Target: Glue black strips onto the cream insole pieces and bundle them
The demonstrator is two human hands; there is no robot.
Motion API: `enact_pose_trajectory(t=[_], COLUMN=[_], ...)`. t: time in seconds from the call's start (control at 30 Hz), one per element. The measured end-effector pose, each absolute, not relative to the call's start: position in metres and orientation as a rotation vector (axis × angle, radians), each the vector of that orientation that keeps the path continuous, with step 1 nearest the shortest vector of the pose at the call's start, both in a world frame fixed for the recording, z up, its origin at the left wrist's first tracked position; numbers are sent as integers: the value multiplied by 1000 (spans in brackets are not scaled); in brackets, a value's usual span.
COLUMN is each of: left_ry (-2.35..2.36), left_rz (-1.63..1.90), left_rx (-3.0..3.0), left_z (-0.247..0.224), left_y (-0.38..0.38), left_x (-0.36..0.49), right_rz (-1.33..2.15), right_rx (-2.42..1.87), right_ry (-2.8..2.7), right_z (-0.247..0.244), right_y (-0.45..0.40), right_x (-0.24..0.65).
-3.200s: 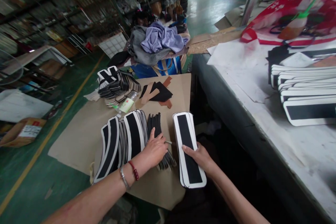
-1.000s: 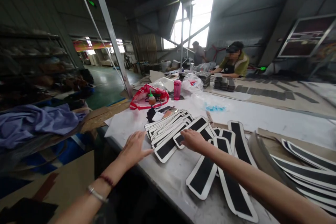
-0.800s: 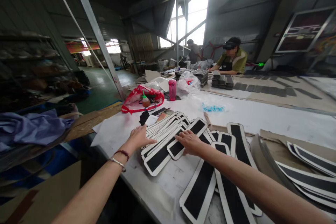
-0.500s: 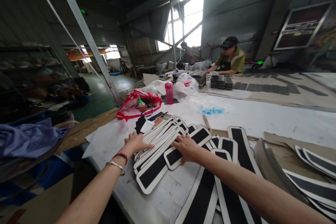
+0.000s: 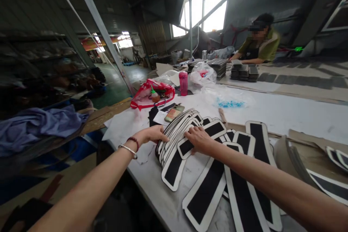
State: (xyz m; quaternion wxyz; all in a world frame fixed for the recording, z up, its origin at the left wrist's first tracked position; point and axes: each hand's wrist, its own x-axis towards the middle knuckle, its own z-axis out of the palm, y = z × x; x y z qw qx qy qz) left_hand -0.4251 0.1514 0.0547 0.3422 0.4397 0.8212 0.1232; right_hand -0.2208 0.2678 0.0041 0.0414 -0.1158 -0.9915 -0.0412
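Note:
A fanned stack of white-edged black strips (image 5: 174, 168) lies on the white table, curved under both hands. At its left edge my left hand (image 5: 153, 134) presses with thumb and fingers close to the strips; a red bracelet and a silver bangle circle that wrist. Over the stack's right side, my right hand (image 5: 199, 139) curls its fingers around the edge of a short strip (image 5: 216, 129) lying on top. More black strips (image 5: 206, 192) overlap each other to the right, below my right forearm.
Behind the stack are a phone (image 5: 174, 113), a red bag (image 5: 136, 98), a pink bottle (image 5: 183, 83) and clear plastic bags (image 5: 203, 74). A person (image 5: 258, 41) works beside stacked dark pieces (image 5: 244, 71). Brown board (image 5: 307, 152) holds more strips at right.
The stack is bunched closer and bent more upright, with its left side pushed inward by my left hand. The camera view has shifted, so the background sits further right.

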Motion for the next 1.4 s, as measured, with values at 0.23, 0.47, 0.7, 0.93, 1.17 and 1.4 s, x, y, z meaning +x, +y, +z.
enact_pose_trajectory(t=[0.23,0.47,0.7,0.93,1.17,1.4], left_ry=[1935,2093,2300,2292,2299,2360], left_rz=[480,547,718,686,522,529], left_rx=[1091,1189,1168,1161,1324,1349], left_z=[64,56,35,45,33,28], left_y=[142,133,130,87,72,79], left_x=[-374,-337,-344,-399,-390,-394], right_rz=[-310,-286,74,746,1144,1192], right_rx=[54,144,70,-941,-1059,-807], right_ry=[-2834,-2688,-2447,-1993,-2104,-2343], right_z=[8,2,6,15,9,8], right_y=[251,247,252,306,305,264], right_x=[-210,-209,-194,-213,-257,-264])
